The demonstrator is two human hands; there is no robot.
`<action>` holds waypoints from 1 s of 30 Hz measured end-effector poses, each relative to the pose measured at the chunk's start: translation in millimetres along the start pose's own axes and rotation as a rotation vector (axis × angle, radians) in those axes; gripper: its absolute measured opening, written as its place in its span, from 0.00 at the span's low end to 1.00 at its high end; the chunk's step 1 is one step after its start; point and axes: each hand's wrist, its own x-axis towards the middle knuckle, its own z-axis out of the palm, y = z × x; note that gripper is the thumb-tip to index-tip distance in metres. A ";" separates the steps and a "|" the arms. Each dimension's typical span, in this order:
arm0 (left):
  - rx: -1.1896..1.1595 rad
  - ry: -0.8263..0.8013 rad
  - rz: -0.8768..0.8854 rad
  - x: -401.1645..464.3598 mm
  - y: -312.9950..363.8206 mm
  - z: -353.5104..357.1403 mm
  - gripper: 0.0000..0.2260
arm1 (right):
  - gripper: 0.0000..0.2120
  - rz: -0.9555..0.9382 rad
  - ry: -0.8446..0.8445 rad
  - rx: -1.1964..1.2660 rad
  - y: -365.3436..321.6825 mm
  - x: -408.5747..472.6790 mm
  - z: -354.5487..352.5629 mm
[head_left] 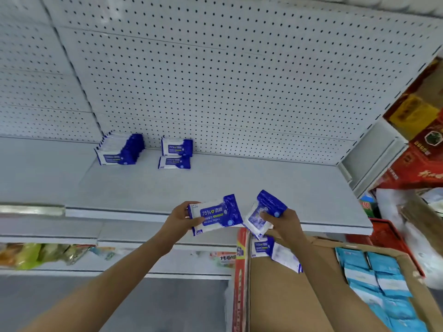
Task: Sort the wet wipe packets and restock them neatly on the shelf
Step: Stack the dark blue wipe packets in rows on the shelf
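Note:
My left hand (pixel 181 218) grips a blue-and-white alcohol wipe packet (pixel 217 214) by its left end, face towards me, just in front of the grey shelf (pixel 239 183). My right hand (pixel 284 222) holds another such packet (pixel 262 213), tilted on end. At the back of the shelf stands a row of several upright packets (pixel 119 149), and to its right a small stack (pixel 177 147) with one packet (pixel 174 162) lying in front. More blue-and-white packets (pixel 275 251) lie in the cardboard box (pixel 275 295) under my right arm.
Light-blue wipe packets (pixel 381 279) fill the right side of the box. Red cartons (pixel 422 149) are piled at the right, with a red basket (pixel 388 233) below. A pegboard wall (pixel 215 80) backs the shelf. Snack bags (pixel 43 255) sit on the lower shelf at left.

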 end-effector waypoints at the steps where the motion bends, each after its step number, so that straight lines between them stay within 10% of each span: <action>1: 0.011 0.002 0.002 -2.0 2.2 -18.9 0.13 | 0.06 -0.003 -0.006 0.014 -6.3 1.7 16.4; 30: -0.019 0.238 -0.130 144.8 19.8 -202.7 0.09 | 0.19 0.263 -0.424 0.165 -91.4 246.5 294.7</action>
